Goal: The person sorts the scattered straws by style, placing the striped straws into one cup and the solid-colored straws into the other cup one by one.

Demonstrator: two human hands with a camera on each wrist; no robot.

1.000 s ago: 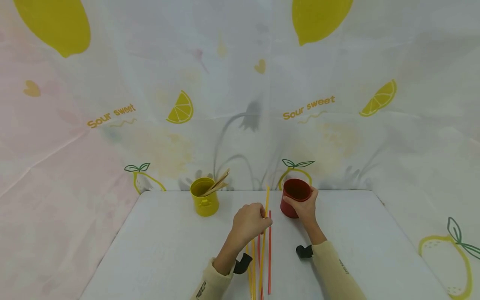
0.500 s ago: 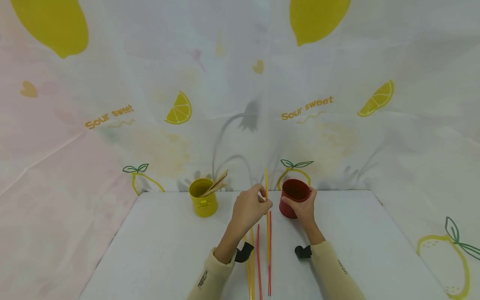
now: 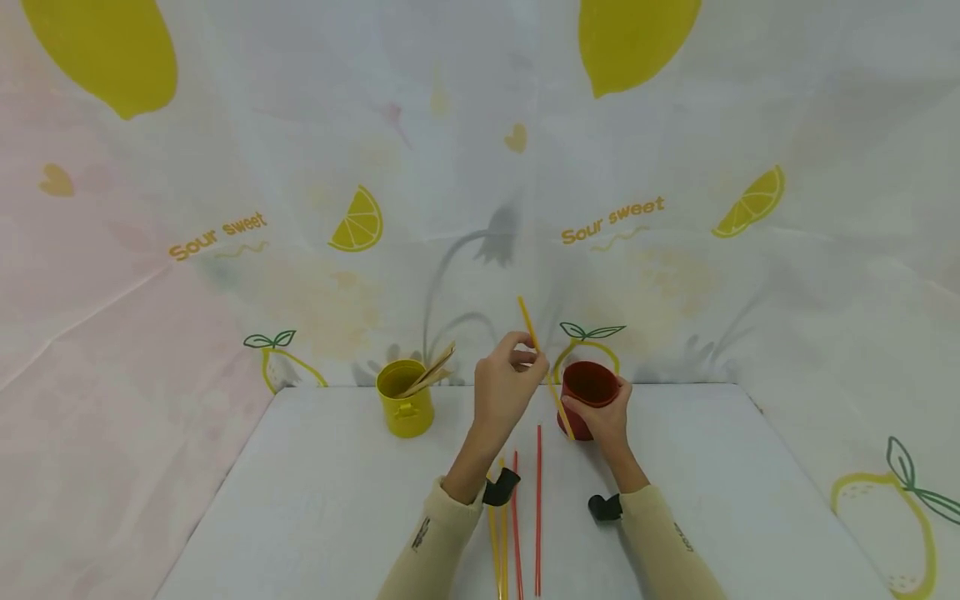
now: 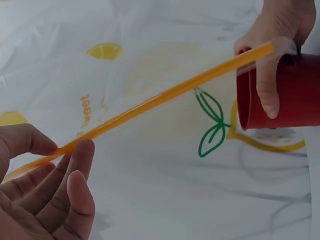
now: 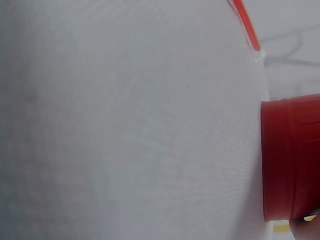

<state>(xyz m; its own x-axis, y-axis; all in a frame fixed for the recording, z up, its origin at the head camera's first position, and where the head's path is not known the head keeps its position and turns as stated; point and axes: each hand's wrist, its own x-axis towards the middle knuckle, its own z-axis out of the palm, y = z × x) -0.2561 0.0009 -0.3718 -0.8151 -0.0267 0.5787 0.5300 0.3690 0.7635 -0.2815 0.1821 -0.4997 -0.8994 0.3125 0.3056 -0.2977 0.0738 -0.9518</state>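
Note:
My left hand [image 3: 504,385] pinches an orange drinking straw [image 4: 175,92] between thumb and fingers, above the table. The straw sits in a clear wrapper and slants down to the right, its lower end overlapping the red can [image 5: 287,160] in the head view. That can stands upright on the table with its open mouth up. My right hand [image 3: 611,417] grips it from the right side, thumb across the near wall below the rim. Two red straws, one nearer [image 3: 538,508] the can and another [image 3: 516,525] to its left, lie on the table beside two orange straws [image 3: 504,542].
A yellow can [image 3: 408,417] with a small front handle stands at the back left, and thin pale-brown sticks [image 3: 431,375] lean out of it. Behind the white table [image 3: 315,500] hangs a lemon-print cloth [image 3: 450,167]. Each wrist carries a black camera mount.
My left hand has lifted the orange straw off the others, moved it up, and tilted its lower end right toward the red can. My right hand has kept its grip there.

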